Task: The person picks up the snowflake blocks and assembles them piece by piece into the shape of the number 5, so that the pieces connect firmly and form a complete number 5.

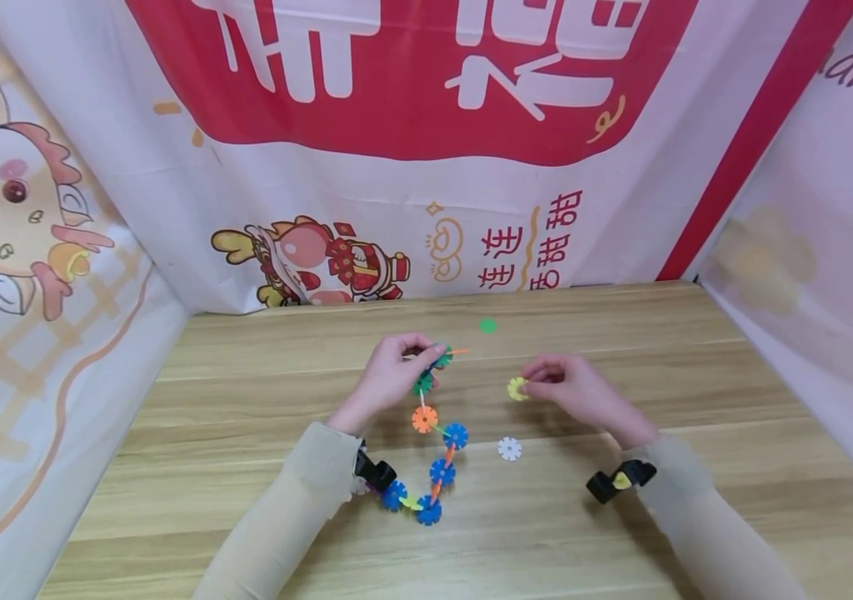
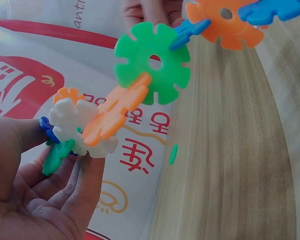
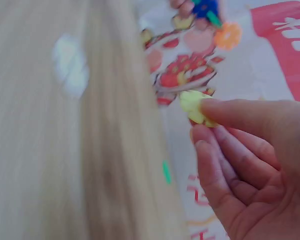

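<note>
A chain of notched plastic discs hangs from my left hand (image 1: 395, 372), which pinches it near one end. Below that hand run an orange disc (image 1: 424, 419) and several blue discs (image 1: 456, 436), curving back toward the left wrist. Up close in the left wrist view, a white disc (image 2: 70, 122) sits at the fingertips, joined through an orange disc (image 2: 117, 110) to a green disc (image 2: 152, 62). My right hand (image 1: 572, 387) pinches a loose yellow disc (image 1: 517, 388) between thumb and finger, apart from the chain.
A white disc (image 1: 510, 449) lies on the wooden table (image 1: 246, 417) between the forearms. Farther back lies a green disc (image 1: 488, 326). Printed cloth (image 1: 411, 142) hangs behind the table and along both sides.
</note>
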Available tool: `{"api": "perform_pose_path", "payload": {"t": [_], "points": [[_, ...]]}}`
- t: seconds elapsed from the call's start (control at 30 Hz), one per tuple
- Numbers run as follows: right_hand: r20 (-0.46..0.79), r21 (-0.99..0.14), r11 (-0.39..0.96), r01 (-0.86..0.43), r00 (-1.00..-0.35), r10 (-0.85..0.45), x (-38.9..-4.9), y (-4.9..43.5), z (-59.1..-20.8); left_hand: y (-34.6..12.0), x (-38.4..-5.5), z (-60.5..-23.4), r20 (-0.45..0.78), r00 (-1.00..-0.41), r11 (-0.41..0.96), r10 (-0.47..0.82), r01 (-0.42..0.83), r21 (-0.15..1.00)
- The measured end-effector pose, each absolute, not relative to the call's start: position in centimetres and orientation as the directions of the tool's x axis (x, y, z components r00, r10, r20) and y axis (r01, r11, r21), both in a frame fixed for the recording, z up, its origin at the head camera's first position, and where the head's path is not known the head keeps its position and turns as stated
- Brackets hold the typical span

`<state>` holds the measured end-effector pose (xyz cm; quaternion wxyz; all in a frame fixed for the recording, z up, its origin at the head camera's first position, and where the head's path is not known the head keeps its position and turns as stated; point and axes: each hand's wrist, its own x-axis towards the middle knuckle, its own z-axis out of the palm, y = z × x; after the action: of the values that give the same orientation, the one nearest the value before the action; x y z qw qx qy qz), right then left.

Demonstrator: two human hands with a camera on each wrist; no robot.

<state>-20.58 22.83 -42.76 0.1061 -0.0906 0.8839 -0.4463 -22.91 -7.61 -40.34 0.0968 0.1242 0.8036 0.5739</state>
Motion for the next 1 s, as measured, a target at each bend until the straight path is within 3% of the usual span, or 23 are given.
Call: {"api": "perform_pose_path", "payload": {"t": [0.4, 1.0], "points": [[0.005, -0.962, 0.268, -0.053, -0.984, -0.178, -22.2, 18.4, -41.1, -7.7, -22.7, -40.4, -0.014, -0.950, 0.286, 0.312, 0.081, 0.955], [-0.023, -0.983, 0.184, -0.008, -0.986, -0.165, -22.2, 16.4, -41.5, -7.5, -22.3, -40.6, 0.003, -0.954, 0.281, 0.299, 0.091, 0.955]]}}
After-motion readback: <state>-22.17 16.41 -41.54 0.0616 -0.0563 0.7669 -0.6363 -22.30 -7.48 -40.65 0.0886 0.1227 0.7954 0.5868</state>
